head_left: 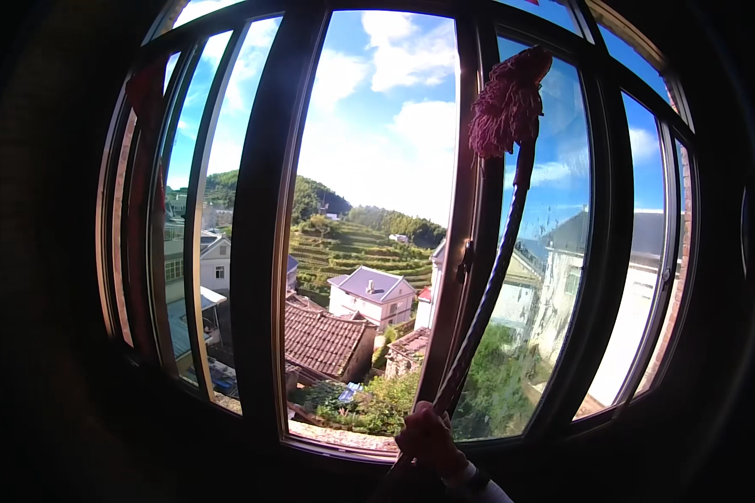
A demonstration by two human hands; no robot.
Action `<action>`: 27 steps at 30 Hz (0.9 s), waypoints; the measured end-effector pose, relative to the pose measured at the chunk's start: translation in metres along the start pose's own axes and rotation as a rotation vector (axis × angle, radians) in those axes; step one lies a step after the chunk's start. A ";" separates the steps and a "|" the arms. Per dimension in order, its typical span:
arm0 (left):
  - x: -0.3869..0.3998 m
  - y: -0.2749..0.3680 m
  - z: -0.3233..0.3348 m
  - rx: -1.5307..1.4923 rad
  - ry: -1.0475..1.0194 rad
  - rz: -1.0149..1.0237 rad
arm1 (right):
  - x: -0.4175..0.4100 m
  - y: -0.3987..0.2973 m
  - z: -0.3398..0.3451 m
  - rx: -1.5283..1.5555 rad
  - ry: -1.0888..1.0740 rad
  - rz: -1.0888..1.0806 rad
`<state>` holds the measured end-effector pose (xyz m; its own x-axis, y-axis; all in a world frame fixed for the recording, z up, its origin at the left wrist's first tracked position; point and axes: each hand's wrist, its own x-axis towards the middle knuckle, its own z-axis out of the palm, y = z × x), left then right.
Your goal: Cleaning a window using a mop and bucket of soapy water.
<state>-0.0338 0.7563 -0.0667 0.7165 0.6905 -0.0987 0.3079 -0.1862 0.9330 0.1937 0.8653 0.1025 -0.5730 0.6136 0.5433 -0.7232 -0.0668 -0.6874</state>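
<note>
My right hand [431, 438], low in the picture and right of centre, is closed around the pole of a mop [498, 264]. The pole slants up and to the right across a window sash. At its top the reddish, shaggy mop head [508, 104] lies over the upper left part of the glass pane [557, 144] and the frame beside it; whether it touches the glass I cannot tell. Streaks and spots mark the pane, mostly in its lower half. The pole's lower end fades into the dark. My left hand is out of view.
A dark window frame [261, 220] with several panels spans the view. A latch [464, 260] sits on the upright left of the streaked pane. Reddish cloth [146, 94] hangs at the left. Tiled roofs [327, 333], houses and a terraced hillside lie outside. The surroundings indoors are very dark.
</note>
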 end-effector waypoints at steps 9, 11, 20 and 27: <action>-0.103 -0.027 -0.033 -0.621 0.472 0.047 | 0.163 0.083 0.036 0.368 -0.323 0.143; -0.122 -0.029 -0.041 -0.565 0.583 0.010 | 0.193 0.086 0.039 0.448 -0.436 0.155; -0.071 -0.026 -0.085 -0.292 0.988 0.291 | 0.319 0.021 0.033 0.269 -0.307 0.009; 0.072 0.005 -0.194 -0.241 1.107 0.317 | 0.263 0.021 0.005 -0.836 0.245 -0.124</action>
<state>-0.1023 0.9409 -0.0018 -0.2309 0.8902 0.3928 0.0019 -0.4033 0.9151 0.0263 1.0213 0.2333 -0.3413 0.7361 0.5845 -0.2001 0.5506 -0.8104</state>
